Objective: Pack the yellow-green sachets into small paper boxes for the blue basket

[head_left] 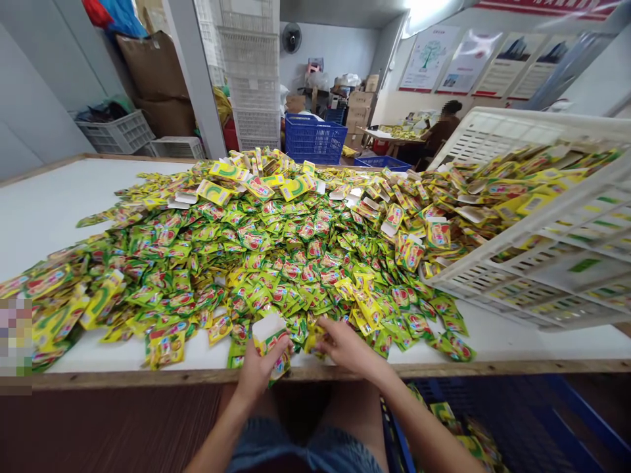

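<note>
My left hand (pixel 257 369) is wrapped round a small printed carton (pixel 269 327) near the table's front edge. The carton's white flap stands up, and part of its printed side shows below my thumb. Just to its right, my right hand (pixel 341 344) has its fingertips pinched on a small yellow packet (pixel 311 337), which they partly cover. In front of both hands spreads a big heap of green packets (pixel 305 269) with red fruit prints. Some yellow packets (pixel 365 305) lie among them, just beyond my right hand.
Yellow cartons (pixel 296 187) lie along the heap's far side. A tilted white crate (pixel 493 289) full of cartons rests on the table at right. Below the edge sits a blue crate (pixel 522 427) holding more cartons. A person (pixel 444 128) sits at another table behind.
</note>
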Available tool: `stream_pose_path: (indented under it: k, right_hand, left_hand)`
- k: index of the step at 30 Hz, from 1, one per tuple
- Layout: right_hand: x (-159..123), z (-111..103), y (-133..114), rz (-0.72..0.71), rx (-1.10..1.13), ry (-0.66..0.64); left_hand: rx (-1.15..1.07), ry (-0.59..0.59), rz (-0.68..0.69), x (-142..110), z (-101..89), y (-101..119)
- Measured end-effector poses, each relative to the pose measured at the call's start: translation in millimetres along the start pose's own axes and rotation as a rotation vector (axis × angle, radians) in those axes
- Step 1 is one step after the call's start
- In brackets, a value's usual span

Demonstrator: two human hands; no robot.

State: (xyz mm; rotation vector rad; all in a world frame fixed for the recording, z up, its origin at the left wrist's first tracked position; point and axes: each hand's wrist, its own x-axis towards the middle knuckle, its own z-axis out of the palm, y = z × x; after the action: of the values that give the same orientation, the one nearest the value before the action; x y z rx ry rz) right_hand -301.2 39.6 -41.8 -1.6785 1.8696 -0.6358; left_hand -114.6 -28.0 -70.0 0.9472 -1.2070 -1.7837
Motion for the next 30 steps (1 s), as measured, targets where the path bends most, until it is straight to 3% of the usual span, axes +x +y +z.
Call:
stream_pose_path:
  k: [4,6,11,19,24,30]
  right_hand:
    - [-3,-20,-16,-0.116,0.406,0.199]
    - [-1,-27,-32,-0.206,0.528,0.234]
    - [9,-29,-57,-0.328,0.279,0.249]
    - [5,-27,-57,-0.329,-0.139,0.212]
    - [-1,-27,-60,-0.249,-0.153,0.303]
    - [-8,-21,-68,-0.376,-0.115,0.198]
  left_hand:
    - [0.130,-0.052,-0.035,1,10.3,5]
    - [0.163,-0.122,-0.054,1,17.0,8]
    - [0.195,-0.255,-0.051,0,23.3,11]
    - [0.172,-0.277,-0.103,0,18.8,2]
    - [0.196,-0.306,-0.053,3,25.4,5]
    - [0.308,-0.326,0.055,2,30.1,12]
